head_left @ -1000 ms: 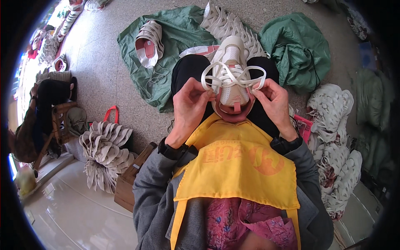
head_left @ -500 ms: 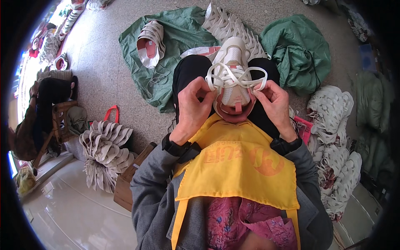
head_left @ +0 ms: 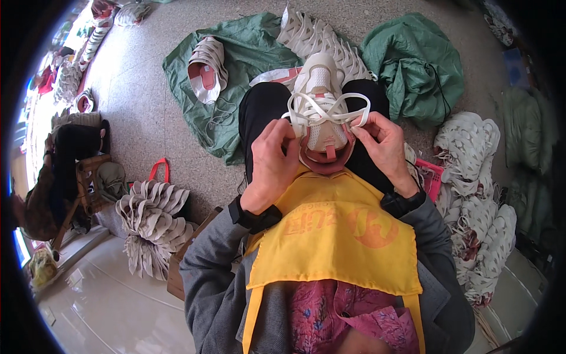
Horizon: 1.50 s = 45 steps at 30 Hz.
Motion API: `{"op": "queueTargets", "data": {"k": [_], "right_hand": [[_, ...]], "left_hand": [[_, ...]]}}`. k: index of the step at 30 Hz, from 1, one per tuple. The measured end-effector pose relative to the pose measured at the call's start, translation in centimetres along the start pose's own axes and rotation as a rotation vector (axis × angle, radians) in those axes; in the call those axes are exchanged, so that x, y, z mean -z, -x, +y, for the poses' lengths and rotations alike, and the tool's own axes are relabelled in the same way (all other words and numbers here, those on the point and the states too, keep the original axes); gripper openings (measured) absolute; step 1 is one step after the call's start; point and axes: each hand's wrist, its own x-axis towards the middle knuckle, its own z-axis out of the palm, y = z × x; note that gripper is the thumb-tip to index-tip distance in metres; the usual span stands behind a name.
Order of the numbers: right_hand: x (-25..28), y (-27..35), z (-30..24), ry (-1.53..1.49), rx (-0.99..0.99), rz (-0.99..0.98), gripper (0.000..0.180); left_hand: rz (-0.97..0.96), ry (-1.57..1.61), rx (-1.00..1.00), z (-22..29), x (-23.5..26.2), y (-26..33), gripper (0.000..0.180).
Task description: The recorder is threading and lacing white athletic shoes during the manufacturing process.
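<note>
A cream sneaker (head_left: 322, 79) with a pink lining rests between my knees, its toe pointing away from me and its heel opening near my yellow apron (head_left: 330, 248). White shoelaces (head_left: 321, 111) run across its tongue and stand up in a loop on each side. My left hand (head_left: 273, 159) pinches the lace at the left edge of the shoe opening. On the opposite edge, my right hand (head_left: 383, 144) pinches the lace below the right loop. Both sets of fingertips are close to the upper eyelets, and the lace ends are partly hidden by the fingers.
Ahead, shoe uppers (head_left: 206, 68) lie on a green sack (head_left: 247, 44), with another green sack (head_left: 413, 65) to the right. Piles of white shoes (head_left: 466, 153) stand at my right beside a pink basket (head_left: 429, 177). More uppers (head_left: 156, 209) are stacked left, near a seated person (head_left: 76, 147).
The view has shifted slightly, so the scene sits a little differently. Both hands keep their pinch on the laces, with only slight finger movement.
</note>
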Motion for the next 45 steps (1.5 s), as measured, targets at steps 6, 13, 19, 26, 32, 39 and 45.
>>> {"op": "queueTargets", "data": {"k": [6,13,19,26,32,39,45], "right_hand": [[0.0,0.0,-0.3,0.003,0.005,0.02,0.008],[-0.5,-0.1,-0.1,-0.052,-0.002,0.073,0.008],[-0.8,-0.3,-0.8,0.128,0.067,0.056,0.011],[-0.2,-0.1,-2.4,0.242,0.078,0.159,0.018],[-0.9,0.5,-3.8,0.586,0.539,0.121,0.025],[-1.3,1.0,-3.1,0.574,0.353,0.073,0.022],[-1.1,0.5,-2.7,0.66,0.465,0.088,0.022]], "left_hand": [[-0.045,-0.173,-0.237,1.1,0.0,-0.8,0.014],[-0.068,0.272,0.248,-1.1,0.7,-1.1,0.016],[-0.036,0.031,0.07,0.2,0.2,-0.5,0.015],[-0.083,-0.019,-0.017,1.3,0.7,-0.3,0.02],[-0.101,-0.118,-0.08,1.5,0.6,0.1,0.024],[-0.098,-0.199,-0.141,0.8,-0.1,0.3,0.02],[-0.034,-0.287,-0.249,0.8,-0.4,0.1,0.02]]}}
